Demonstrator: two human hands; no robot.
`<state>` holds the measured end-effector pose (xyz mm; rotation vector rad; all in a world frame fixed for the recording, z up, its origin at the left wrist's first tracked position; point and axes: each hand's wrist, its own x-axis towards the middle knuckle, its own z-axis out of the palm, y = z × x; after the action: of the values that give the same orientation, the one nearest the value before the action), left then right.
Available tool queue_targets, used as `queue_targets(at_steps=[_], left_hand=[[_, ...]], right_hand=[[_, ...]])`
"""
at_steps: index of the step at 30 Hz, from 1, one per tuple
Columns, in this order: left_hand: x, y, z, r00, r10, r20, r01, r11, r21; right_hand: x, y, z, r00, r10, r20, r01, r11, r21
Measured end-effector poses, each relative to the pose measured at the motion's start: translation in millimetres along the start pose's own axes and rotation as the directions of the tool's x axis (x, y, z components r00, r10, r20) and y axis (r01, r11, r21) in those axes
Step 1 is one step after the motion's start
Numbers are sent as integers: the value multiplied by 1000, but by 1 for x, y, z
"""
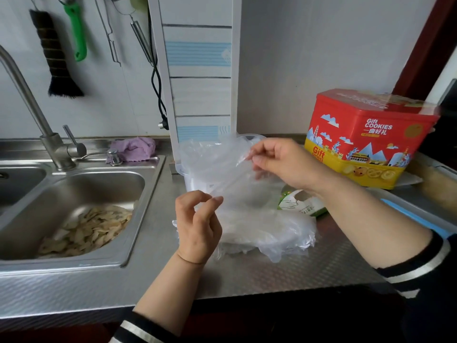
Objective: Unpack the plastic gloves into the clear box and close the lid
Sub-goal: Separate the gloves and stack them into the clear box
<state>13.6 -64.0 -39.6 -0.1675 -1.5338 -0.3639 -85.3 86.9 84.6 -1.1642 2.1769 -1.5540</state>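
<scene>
A thin clear plastic glove [222, 164] is stretched in the air above the steel counter. My left hand [197, 226] pinches its lower edge between thumb and fingertips. My right hand [279, 162] pinches its upper right edge. Behind the glove stands the clear box [195, 179], partly veiled by the plastic. A loose heap of clear plastic gloves [272, 231] lies on the counter under my hands. The green and white glove packet [301, 204] peeks out below my right wrist. I cannot make out the box's lid.
A steel sink [81, 194] with pale vegetable scraps lies to the left, a faucet [27, 100] behind it. A purple cloth [133, 148] sits at the sink's back rim. A red and yellow cookie tin [368, 137] stands at the right. Utensils hang on the wall.
</scene>
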Motion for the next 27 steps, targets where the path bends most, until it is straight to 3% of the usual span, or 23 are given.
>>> queue_targets(at_steps=[3,6,10,15,18,21,25,27], left_hand=[[-1,-1,-1,1000,22,-4,-22,1000,18],[1,-2,-1,998,58,13,-59,997,46],[0,-1,-2,996,49,68,-53,997,59],[-3,-4,0,967,21,256,-41,997,71],[-3,-6,4,896,6,445,-17,1000,21],[-6,-8,7,781,-34,623,17,999,32],[-14,-14,12,621,-116,775,77,993,87],[-18,-16,13,559,-144,817,91,990,112]], right_hand=[[19,-25,-10,968,-251,-25,247,964,-95],[48,-48,-28,922,-375,-98,359,921,-151],[92,-48,-45,913,-342,-224,324,939,-115],[127,-3,-27,966,-124,-228,110,991,-74],[140,28,-19,982,-73,-172,32,973,-229],[151,51,-18,991,-29,-128,-17,939,-343],[156,68,-22,997,18,-74,-50,888,-457],[154,71,-23,997,27,-70,-63,804,-591]])
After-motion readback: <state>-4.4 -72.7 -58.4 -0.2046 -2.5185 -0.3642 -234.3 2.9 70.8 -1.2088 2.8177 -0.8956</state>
